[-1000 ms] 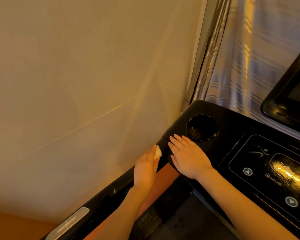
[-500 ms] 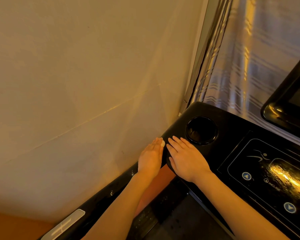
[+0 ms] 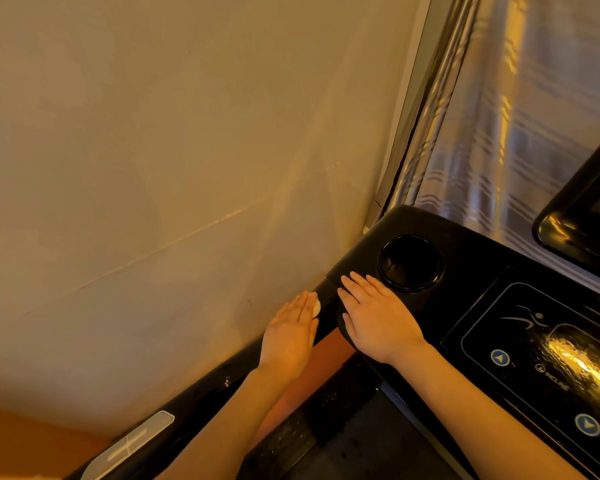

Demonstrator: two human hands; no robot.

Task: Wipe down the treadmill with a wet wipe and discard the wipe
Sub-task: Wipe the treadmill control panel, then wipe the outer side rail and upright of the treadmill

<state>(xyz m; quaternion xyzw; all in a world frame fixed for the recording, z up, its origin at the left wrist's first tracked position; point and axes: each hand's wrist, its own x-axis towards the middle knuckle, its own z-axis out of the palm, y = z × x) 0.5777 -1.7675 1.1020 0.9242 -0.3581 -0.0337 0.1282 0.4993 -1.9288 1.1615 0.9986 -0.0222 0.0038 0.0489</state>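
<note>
A person's left hand [image 3: 290,336] presses a small white wet wipe [image 3: 316,307] against the black side rail [image 3: 201,396] of a treadmill [image 3: 465,306], just below the console corner. Only a corner of the wipe shows past the fingertips. Its grip is flat, fingers straight, pinning rather than pinching. The right hand [image 3: 378,318] rests spread on the console beside the cup holder [image 3: 410,262], holding nothing. The wipe looks light, limp and damp, likely to bunch or slip; palm pressure probably suits it best.
</note>
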